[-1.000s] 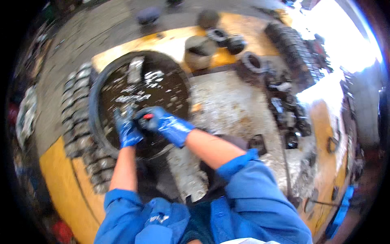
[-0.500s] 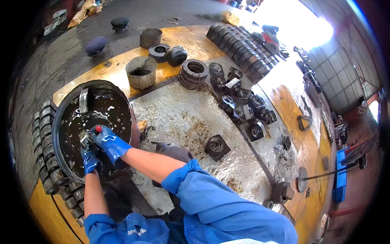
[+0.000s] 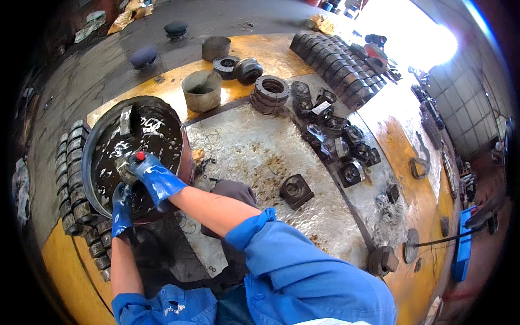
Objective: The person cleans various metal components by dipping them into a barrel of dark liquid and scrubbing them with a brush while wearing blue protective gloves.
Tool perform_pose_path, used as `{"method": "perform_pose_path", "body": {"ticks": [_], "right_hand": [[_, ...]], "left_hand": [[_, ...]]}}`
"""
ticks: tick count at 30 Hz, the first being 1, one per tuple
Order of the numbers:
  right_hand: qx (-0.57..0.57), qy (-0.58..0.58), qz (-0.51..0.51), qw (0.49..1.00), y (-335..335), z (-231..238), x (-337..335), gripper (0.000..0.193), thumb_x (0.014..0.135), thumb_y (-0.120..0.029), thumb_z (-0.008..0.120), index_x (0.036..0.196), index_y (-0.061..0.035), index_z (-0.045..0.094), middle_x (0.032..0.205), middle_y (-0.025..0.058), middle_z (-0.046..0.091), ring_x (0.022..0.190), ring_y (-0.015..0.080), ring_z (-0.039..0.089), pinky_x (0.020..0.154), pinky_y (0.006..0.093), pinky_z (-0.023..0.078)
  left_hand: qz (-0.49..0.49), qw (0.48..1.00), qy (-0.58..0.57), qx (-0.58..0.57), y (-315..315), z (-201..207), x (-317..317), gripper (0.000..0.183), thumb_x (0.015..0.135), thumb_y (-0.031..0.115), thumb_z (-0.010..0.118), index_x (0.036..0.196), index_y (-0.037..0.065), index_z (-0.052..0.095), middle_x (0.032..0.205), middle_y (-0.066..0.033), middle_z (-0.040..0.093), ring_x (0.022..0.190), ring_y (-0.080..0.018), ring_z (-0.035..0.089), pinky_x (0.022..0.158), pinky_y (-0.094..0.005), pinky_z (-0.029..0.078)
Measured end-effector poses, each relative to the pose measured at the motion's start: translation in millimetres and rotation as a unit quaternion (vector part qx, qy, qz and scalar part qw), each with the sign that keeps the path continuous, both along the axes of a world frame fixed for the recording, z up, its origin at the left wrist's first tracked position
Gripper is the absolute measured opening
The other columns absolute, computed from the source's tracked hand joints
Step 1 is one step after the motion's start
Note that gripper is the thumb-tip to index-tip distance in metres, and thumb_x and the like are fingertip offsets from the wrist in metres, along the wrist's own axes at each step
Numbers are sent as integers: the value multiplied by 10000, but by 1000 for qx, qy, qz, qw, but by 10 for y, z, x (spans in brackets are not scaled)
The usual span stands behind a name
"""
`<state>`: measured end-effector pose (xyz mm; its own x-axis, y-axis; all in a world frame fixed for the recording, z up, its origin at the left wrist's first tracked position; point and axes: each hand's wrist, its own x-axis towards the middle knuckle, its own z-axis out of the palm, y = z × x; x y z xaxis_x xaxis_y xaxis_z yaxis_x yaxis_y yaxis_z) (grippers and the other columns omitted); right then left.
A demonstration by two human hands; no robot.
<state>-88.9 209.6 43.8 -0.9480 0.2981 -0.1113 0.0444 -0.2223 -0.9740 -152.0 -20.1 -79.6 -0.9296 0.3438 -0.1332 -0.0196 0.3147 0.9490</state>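
Note:
Over a round tub [image 3: 86,173] of dark liquid at the left, I hold both hands in blue rubber gloves. My right hand [image 3: 155,176] is closed round a tool whose red end [image 3: 140,156] sticks up from the fist; the rest of the tool is hidden. Lower and to the left, my left hand [image 3: 122,208] is closed against a wet, greyish metal part [image 3: 123,169], partly covered by the right glove. A curved metal piece [image 3: 125,120] stands against the tub's far inner side, partly in the liquid.
Rows of ring-shaped metal parts [image 3: 70,184] lie left of the tub. Beyond it stand an open can [image 3: 202,92] and stacked rings [image 3: 269,95]. A square metal block [image 3: 296,190] lies on the metal sheet [image 3: 244,141], with a heap of similar blocks [image 3: 338,135] farther right.
The whole view has shifted, so the scene sits farther right. Both hands stay over the tub, and the left glove's fingers now point more upward beside the metal part.

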Motion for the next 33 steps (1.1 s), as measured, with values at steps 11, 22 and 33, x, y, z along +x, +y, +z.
{"method": "perform_pose_path", "body": {"ticks": [11,22,33], "right_hand": [[261,21,-8,965,72,248,81,201,835,-262,754,978,-121,738,902,166,734,842,377,703,754,419,553],[301,16,42,953,173,-105,126,238,812,-130,732,1043,-80,709,1002,170,710,953,401,678,816,448,556],[291,77,8,954,138,9,95,271,836,-68,719,1106,-47,706,1121,188,705,1041,385,682,898,411,561]], "left_hand": [[81,993,15,85,149,582,318,499,1011,220,654,1456,43,512,1325,-56,596,1101,-134,591,914,-268,514],[21,993,-93,66,647,622,192,588,1018,344,632,1465,-6,475,1340,-123,607,1192,-198,596,1008,-323,486],[74,992,-72,73,336,475,92,564,1013,356,628,1446,12,517,1335,-125,625,1151,-196,614,968,-323,508]]}}
